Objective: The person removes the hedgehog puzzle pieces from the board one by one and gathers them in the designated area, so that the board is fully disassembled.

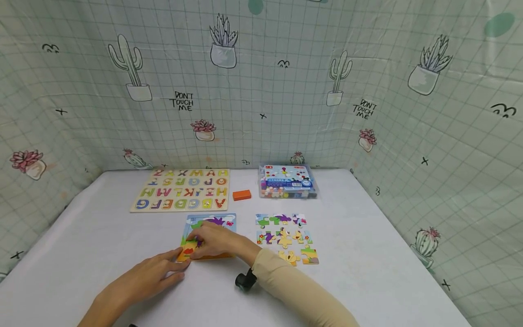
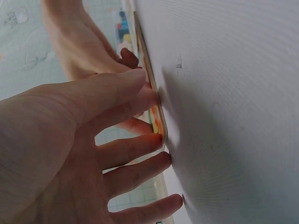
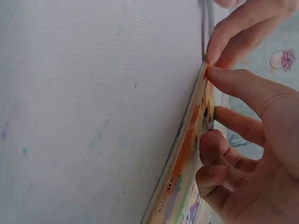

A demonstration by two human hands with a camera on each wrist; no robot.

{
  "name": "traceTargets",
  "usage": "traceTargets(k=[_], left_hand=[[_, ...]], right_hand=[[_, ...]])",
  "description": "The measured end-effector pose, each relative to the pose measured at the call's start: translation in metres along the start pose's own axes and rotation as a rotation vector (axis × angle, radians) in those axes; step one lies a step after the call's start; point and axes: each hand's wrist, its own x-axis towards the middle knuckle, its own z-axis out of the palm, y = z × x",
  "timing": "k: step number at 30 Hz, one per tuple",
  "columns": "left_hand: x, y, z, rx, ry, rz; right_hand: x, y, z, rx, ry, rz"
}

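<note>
A jigsaw puzzle board [image 1: 220,215] with a blue top border lies on the white table in front of me. At its lower left corner, the thumb and index finger of my right hand [image 1: 214,240] pinch a puzzle piece [image 1: 188,251] with a red flower, down against the board. In the right wrist view the other fingers of that hand curl inward over the board's face. My left hand [image 1: 153,274] touches the same corner from the left, its fingers [image 2: 133,148] spread and nearly straight against the board's edge. The right hand covers the middle of the puzzle.
Several loose puzzle pieces [image 1: 284,238] lie in rows to the board's right. Behind stand a wooden alphabet board [image 1: 180,210], an orange block [image 1: 242,195] and a clear plastic box [image 1: 288,176] of small coloured parts. A patterned cloth [image 1: 261,91] walls in the table.
</note>
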Motion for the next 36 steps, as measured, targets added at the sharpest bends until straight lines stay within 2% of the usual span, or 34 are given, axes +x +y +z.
traceTargets(k=[7, 16, 22, 36], left_hand=[[0.0016, 0.0011, -0.0015, -0.001, 0.003, -0.009], [0.001, 0.0002, -0.0011, -0.029, 0.01, 0.028], [0.0005, 0.0007, -0.0001, -0.069, -0.007, 0.0], [0.0015, 0.002, 0.0006, -0.052, -0.001, -0.013]], right_hand=[[0.0, 0.0012, -0.0028, 0.026, -0.001, 0.006], [0.0001, 0.0003, -0.004, 0.074, -0.005, 0.005], [0.0011, 0.0001, -0.0048, 0.066, -0.004, 0.002], [0.002, 0.005, -0.0048, 0.06, -0.018, 0.038]])
